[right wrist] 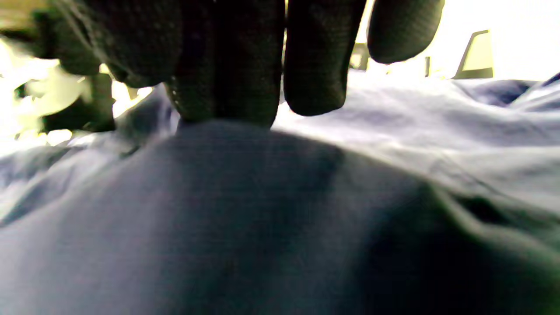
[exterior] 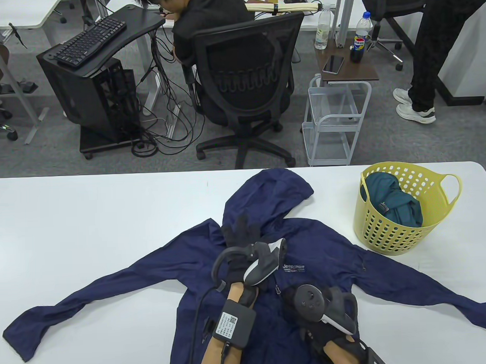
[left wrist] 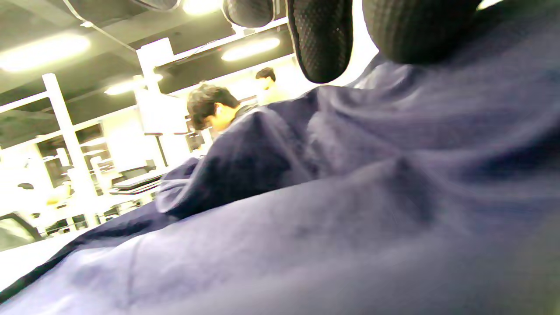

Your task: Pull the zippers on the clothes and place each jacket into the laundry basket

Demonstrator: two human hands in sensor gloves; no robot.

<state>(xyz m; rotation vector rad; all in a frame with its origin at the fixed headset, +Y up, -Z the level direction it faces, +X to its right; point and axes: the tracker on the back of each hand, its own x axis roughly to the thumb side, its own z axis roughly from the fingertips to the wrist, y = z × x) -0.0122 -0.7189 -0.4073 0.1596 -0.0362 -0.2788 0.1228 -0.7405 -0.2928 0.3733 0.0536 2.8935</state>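
A navy hooded jacket [exterior: 329, 246] lies face up on the white table [exterior: 89, 219] with both sleeves spread out. My left hand [exterior: 239, 234] rests at the neck just below the hood with its fingers spread. In the left wrist view its fingertips [left wrist: 321, 43] hover over the rumpled jacket [left wrist: 306, 218]. My right hand [exterior: 289, 301] sits on the lower chest, mostly hidden under its tracker. In the right wrist view its fingers [right wrist: 227, 65] point down and touch the fabric [right wrist: 262, 218]. A yellow laundry basket [exterior: 388, 232] at the right holds a teal jacket [exterior: 395, 200].
Past the table's far edge a person sits in a black office chair [exterior: 247, 82]. Beside it is a white wire cart [exterior: 332, 119], and another person stands at the far right. The jacket's right sleeve [exterior: 450, 302] runs below the basket.
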